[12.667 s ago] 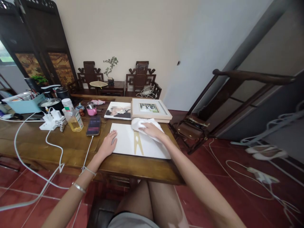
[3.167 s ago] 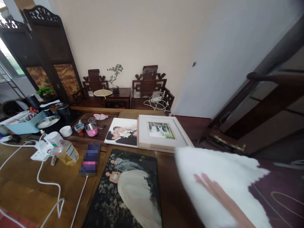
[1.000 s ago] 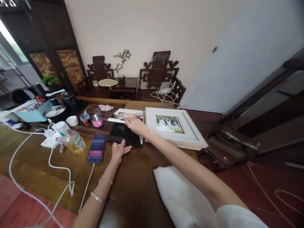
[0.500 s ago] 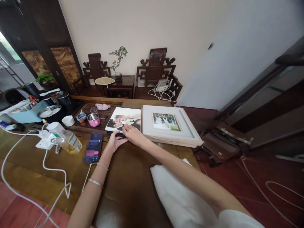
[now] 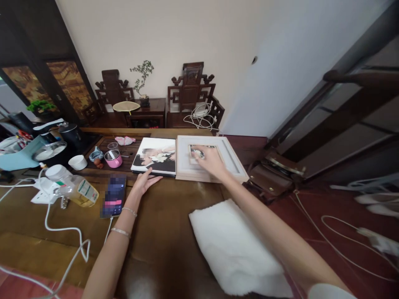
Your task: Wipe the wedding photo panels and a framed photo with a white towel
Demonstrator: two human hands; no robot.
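Observation:
My left hand (image 5: 146, 182) rests at the near edge of a photo book (image 5: 165, 167), which has a cover picture in white and black. Its thumb touches the cover's edge, while the other fingers stretch out along the front side. Over a pale wooden picture frame (image 5: 183, 171) is my right hand (image 5: 212, 160), slightly smeared by motion. Its fingers look apart and partly hide the small photo in the middle of the frame; whether they touch it I cannot tell. Book and frame lie side by side at the table's far edge.
A white fluffy cushion (image 5: 230, 249) lies under my right forearm. To the left are a phone (image 5: 114, 195) on a cable, a bottle (image 5: 79, 191), a power strip (image 5: 43, 193), a pink cup (image 5: 113, 159) and a white bowl (image 5: 77, 162). A brown bag (image 5: 268, 180) hangs beyond the table's right side.
My right hand has left the photo book and moved right, over the picture frame. My left hand stays at the book's near edge. The view has turned a little to the right.

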